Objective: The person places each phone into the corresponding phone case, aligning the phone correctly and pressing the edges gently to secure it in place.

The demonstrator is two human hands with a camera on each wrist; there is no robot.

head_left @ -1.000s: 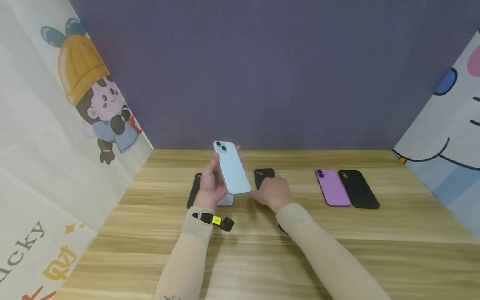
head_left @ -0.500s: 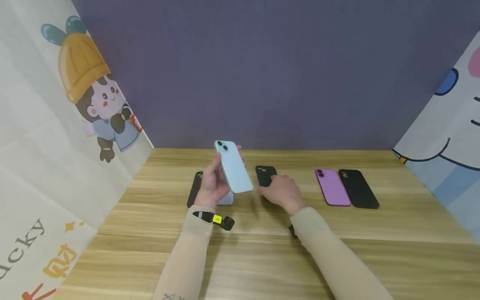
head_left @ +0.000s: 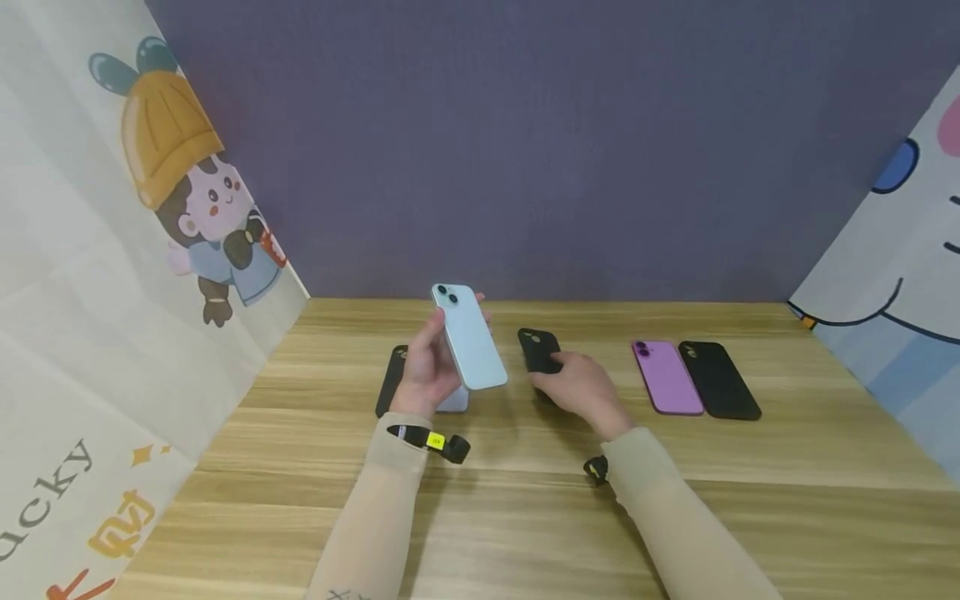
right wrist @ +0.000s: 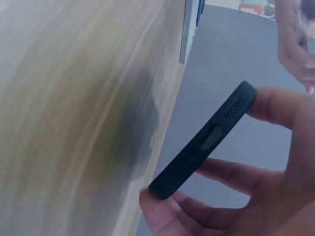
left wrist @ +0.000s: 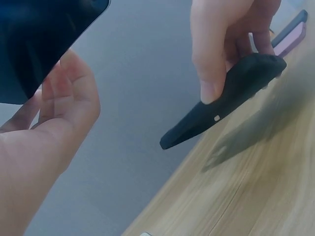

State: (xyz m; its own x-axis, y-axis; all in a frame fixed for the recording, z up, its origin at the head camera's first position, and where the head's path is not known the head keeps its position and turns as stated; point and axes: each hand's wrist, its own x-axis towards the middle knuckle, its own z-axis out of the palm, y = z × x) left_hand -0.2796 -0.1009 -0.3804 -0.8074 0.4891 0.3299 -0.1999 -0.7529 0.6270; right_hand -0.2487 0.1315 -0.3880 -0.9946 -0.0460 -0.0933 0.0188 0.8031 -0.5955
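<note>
My left hand (head_left: 426, 371) grips a light blue phone (head_left: 472, 340) by its edges above the table, its back with two cameras toward me and its top tilted away. In the left wrist view the dark face of the phone (left wrist: 44, 44) fills the upper left corner. To the right, my right hand (head_left: 583, 387) pinches a black phone case (head_left: 537, 347) between thumb and fingers. The case (left wrist: 236, 93) hangs tilted over the table with its shadow below, as the left wrist view shows. Seen from the right wrist, the case's end (right wrist: 202, 142) has a port cutout and small holes.
A purple phone (head_left: 667, 377) lies beside another black case (head_left: 720, 380) on the right of the wooden table (head_left: 495, 517). Behind my left hand, a black case (head_left: 389, 385) and a pale phone (head_left: 455, 401) are partly hidden. A grey-purple panel (head_left: 510, 150) stands at the back.
My right hand has drawn back to the right with the black case, which now shows tilted and raised. The left hand and light blue phone have barely moved.
</note>
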